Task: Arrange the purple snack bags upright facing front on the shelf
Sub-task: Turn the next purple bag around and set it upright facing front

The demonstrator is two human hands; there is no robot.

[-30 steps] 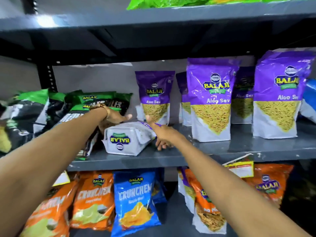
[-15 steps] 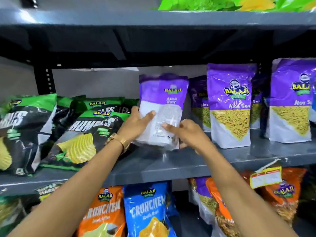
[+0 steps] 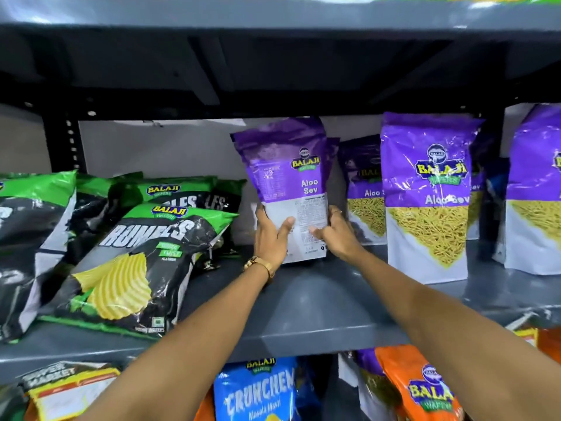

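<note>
Green-black chip bags [image 3: 130,253] lean at shelf [image 3: 318,302] left end, near held bag. Left hand [image 3: 270,238] and right hand [image 3: 337,235] clasp lower sides of purple bag [image 3: 288,189], upright mid-shelf near back, printed back panel outward: needs turning, setting down. Front-facing purple bags [image 3: 428,202] stand toward right end, apparently done. Overhead shelf [image 3: 273,13] close above bag top.

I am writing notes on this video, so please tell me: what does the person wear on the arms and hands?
Both forearms are bare; no sleeves show in the picture. The left hand has a gold-coloured wristwatch with a metal band at the wrist. The right hand has a thin ring on one finger. No gloves or other markings are visible.
</note>
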